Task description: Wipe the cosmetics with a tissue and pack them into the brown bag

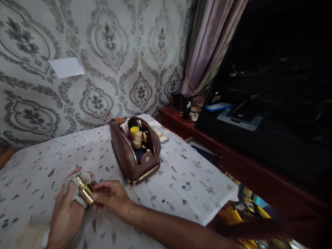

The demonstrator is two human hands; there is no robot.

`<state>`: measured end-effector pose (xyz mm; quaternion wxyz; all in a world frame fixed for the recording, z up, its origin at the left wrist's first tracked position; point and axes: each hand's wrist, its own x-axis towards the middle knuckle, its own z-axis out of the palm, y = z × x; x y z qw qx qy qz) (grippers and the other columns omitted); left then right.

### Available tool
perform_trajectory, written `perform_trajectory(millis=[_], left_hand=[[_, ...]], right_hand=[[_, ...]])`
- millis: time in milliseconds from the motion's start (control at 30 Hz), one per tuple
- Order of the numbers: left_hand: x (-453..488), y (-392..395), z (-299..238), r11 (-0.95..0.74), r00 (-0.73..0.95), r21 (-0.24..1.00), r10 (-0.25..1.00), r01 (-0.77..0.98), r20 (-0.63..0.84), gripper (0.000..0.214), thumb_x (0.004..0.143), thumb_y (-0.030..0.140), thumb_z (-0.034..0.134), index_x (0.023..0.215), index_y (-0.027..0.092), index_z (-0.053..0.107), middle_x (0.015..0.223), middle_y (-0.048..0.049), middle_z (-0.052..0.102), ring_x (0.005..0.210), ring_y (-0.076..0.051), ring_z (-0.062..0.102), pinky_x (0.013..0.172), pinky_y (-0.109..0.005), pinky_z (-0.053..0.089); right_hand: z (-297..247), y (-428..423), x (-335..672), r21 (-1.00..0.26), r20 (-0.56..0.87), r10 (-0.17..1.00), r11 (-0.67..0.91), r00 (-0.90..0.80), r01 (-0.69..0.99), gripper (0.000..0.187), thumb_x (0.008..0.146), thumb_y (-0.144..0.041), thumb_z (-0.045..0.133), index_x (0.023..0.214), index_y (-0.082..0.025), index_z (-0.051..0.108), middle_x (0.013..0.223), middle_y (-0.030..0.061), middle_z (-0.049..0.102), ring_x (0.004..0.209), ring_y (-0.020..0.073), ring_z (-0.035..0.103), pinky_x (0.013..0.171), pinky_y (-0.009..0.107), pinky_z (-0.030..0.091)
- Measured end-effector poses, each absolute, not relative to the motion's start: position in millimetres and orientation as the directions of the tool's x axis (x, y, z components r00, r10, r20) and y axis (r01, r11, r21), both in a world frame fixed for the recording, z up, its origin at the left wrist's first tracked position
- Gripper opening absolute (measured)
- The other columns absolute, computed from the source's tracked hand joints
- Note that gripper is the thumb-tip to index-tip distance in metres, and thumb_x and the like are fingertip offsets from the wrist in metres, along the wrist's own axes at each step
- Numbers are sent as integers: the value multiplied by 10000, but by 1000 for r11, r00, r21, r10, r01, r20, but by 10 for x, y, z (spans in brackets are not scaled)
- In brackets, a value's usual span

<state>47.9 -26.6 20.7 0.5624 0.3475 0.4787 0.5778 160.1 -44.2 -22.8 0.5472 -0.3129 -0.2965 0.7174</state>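
A shiny gold bottle (86, 192) with a narrower neck is held between my two hands over the patterned cloth. My left hand (67, 199) is wrapped round a pale, crumpled cloth (74, 185), which presses against the bottle's neck and side. The fingers of my right hand (111, 197) pinch the wide lower end of the bottle. Beyond my hands, a brown leather toiletry bag (121, 152) stands unzipped. Inside it are a yellow-lidded jar (134, 130), stacked cream-coloured jars (138, 138) and other small items I cannot make out.
A white cloth (181, 180) with small prints covers the table. Behind stands a patterned wall (109, 69) with a white paper (66, 67) on it. On the right are a dark red wooden stand (176, 121), a large black screen (280, 69) and a yellow container (230, 214) below.
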Motion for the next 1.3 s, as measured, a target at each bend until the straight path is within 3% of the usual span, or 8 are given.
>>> perform_trajectory(millis=[100, 200, 333, 500, 733, 967, 1167, 1300], left_hand=[[496, -292, 137, 109, -70, 944, 988, -311, -138, 635, 636, 603, 817, 1166, 285, 672, 1028, -22, 733, 997, -226, 665, 761, -264, 602], [470, -328, 81, 96, -59, 980, 992, -176, -108, 567, 643, 575, 822, 1102, 262, 704, 1054, -37, 724, 1067, -249, 650, 827, -283, 594], [443, -368, 69, 95, -80, 992, 992, -88, -102, 570, 657, 548, 832, 1129, 261, 693, 981, -36, 730, 989, -237, 677, 768, -263, 593], [494, -388, 104, 137, -42, 955, 987, -264, -153, 666, 610, 570, 846, 1165, 256, 655, 888, -24, 728, 771, -230, 693, 605, -304, 592], [418, -336, -91, 96, -64, 981, 992, -171, -109, 430, 668, 503, 828, 976, 234, 695, 960, -54, 725, 929, -262, 678, 680, -305, 576], [483, -360, -76, 92, -35, 982, 995, -164, -99, 612, 751, 547, 767, 1224, 201, 592, 953, -52, 713, 805, -191, 666, 666, -266, 538], [489, -367, 9, 53, -8, 973, 998, -223, -56, 475, 831, 566, 667, 1124, 193, 673, 1065, -101, 715, 1014, -251, 658, 847, -331, 542], [493, -401, 13, 12, -15, 995, 1000, -99, -13, 458, 790, 564, 718, 1131, 260, 685, 1290, -65, 652, 1320, -263, 509, 1116, -303, 370]], right_hand=[[-204, -447, 1600, -781, -109, 986, -164, -128, -603, 668, 357, -561, 933, 804, -172, 626, 671, -59, 618, 515, 72, 535, 528, 219, 407], [-227, -453, 1586, -797, -84, 992, -121, -90, -591, 652, 353, -506, 953, 791, -180, 596, 697, -64, 617, 534, 71, 529, 542, 219, 433], [-274, -470, 1547, -794, -82, 991, -132, -110, -594, 669, 334, -485, 963, 792, -181, 581, 779, -42, 650, 559, 78, 554, 536, 217, 438], [-240, -464, 1558, -753, -26, 973, -170, -229, -635, 635, 439, -594, 906, 816, -175, 613, 691, -35, 641, 546, 101, 600, 545, 236, 468], [-216, -420, 1613, -779, -23, 994, -82, -103, -622, 598, 471, -557, 910, 806, -186, 581, 702, -51, 646, 505, 87, 594, 495, 216, 469], [-213, -440, 1609, -820, 10, 996, -42, -88, -571, 493, 585, -513, 878, 833, -189, 600, 706, -46, 665, 556, 109, 634, 540, 231, 522], [-133, -469, 1653, -849, 36, 997, -5, -67, -529, 429, 694, -519, 809, 913, -188, 645, 813, -8, 683, 585, 116, 647, 598, 263, 546], [-148, -462, 1666, -896, 41, 998, 61, 54, -440, 369, 697, -450, 813, 868, -190, 615, 739, -28, 642, 542, 96, 590, 487, 206, 461]])
